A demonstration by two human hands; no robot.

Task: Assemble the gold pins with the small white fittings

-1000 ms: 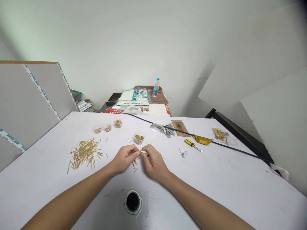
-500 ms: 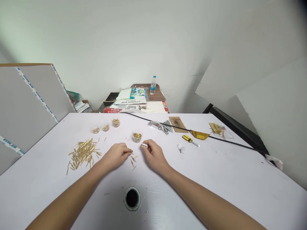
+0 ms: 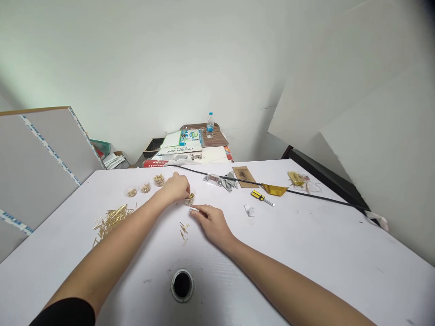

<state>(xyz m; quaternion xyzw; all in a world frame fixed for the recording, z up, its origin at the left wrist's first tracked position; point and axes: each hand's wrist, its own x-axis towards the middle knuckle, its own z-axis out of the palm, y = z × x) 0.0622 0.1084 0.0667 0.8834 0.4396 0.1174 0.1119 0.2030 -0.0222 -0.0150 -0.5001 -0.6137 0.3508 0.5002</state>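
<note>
The left hand (image 3: 177,187) reached over the cup (image 3: 189,202) of gold pieces, its fingers bent together at the cup's mouth; whether they had hold of a piece could not be told. The right hand (image 3: 214,224), just on the near side of that cup, had thumb and forefinger closed on a slim white piece (image 3: 194,209), its other fingers curled. The cup stood on the desk (image 3: 306,258), nearer the far edge than the round hole (image 3: 182,285), with a few loose pins (image 3: 184,230) lying between cup and hole. A big pin heap (image 3: 113,219) lay toward the desk's left edge, partly hidden by the left forearm. Three more cups (image 3: 145,187) stood in a slanting row toward the far left corner. Toward the far edge, right of the hands, were a clear packet (image 3: 213,180), grey pieces (image 3: 230,182) and a brown card (image 3: 245,177), with a black cord (image 3: 319,196) running past them toward the right edge. A yellow-handled screwdriver (image 3: 263,198) lay nearer than the card, and a paper scrap (image 3: 249,210) nearer still.
</note>
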